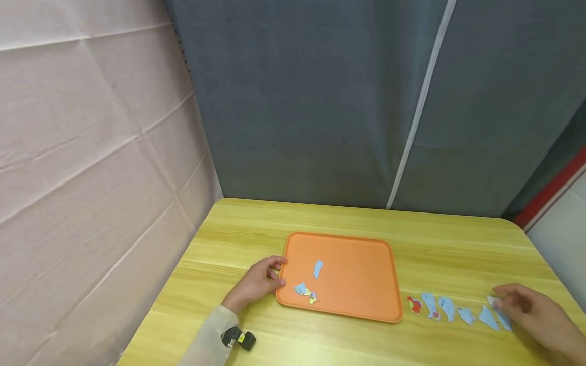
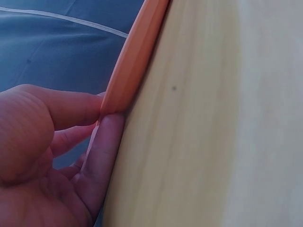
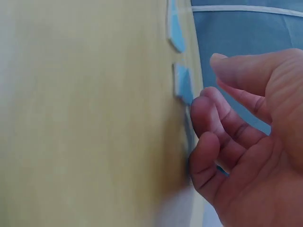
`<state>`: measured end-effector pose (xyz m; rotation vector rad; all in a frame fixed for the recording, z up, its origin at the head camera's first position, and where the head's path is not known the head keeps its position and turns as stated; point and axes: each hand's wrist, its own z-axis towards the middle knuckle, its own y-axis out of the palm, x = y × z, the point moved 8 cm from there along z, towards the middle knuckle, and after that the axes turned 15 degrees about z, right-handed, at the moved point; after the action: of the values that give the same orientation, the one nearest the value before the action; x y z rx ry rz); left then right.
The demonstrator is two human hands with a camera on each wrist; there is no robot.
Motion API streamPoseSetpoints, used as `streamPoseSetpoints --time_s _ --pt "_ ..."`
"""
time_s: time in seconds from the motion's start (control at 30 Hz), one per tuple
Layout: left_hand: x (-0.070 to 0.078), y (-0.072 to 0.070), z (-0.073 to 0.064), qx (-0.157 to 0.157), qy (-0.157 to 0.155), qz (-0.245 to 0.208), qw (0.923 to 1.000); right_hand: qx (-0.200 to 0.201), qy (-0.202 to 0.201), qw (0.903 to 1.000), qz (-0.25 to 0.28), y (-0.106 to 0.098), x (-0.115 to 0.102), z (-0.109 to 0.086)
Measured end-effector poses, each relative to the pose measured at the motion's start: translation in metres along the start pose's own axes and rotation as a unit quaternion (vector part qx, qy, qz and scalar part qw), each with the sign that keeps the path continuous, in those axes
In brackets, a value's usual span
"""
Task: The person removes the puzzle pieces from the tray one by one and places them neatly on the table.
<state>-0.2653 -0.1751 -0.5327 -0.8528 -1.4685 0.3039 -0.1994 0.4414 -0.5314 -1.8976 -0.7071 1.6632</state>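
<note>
While the left hand [image 1: 256, 283] pinches the left rim of the orange tray [image 1: 352, 274], the right hand [image 1: 533, 314] hangs loosely curled at the right end of the row of puzzle pieces [image 1: 446, 308] beside it, apparently grasping nothing; contact cannot be told. For a clean pickup, pinch one piece by its edges, leaving its neighbours undisturbed. The right wrist view shows the thumb [image 3: 246, 72] apart from the fingers [image 3: 206, 116]; only the head view shows the pieces inside the tray [image 1: 318, 269].

From where I stand, it looks like a makeshift booth, perhaps a test corner: creased pale cloth [image 1: 100, 127] lines the left, a dark grey curtain [image 1: 297, 101] with a white strip [image 1: 420, 101] closes the back, and a plain wood-grain table [image 1: 206, 254] stands between.
</note>
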Motion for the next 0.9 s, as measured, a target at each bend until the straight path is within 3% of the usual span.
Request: streamPoseSetpoints --time_s 0.3,0.57,0.9 --pt "-0.001 0.001 0.000 0.000 -0.007 0.002 1.0000 0.047 -0.083 0.9954 0.003 -0.003 -0.035 -0.001" --pt "-0.003 0.001 0.000 -0.004 -0.007 -0.005 1.0000 0.076 -0.174 0.9808 0.044 0.001 -0.070 -0.002" --pt "-0.002 0.001 0.001 -0.002 -0.006 -0.008 0.9999 0.063 -0.165 0.9822 0.064 0.012 -0.091 0.002"
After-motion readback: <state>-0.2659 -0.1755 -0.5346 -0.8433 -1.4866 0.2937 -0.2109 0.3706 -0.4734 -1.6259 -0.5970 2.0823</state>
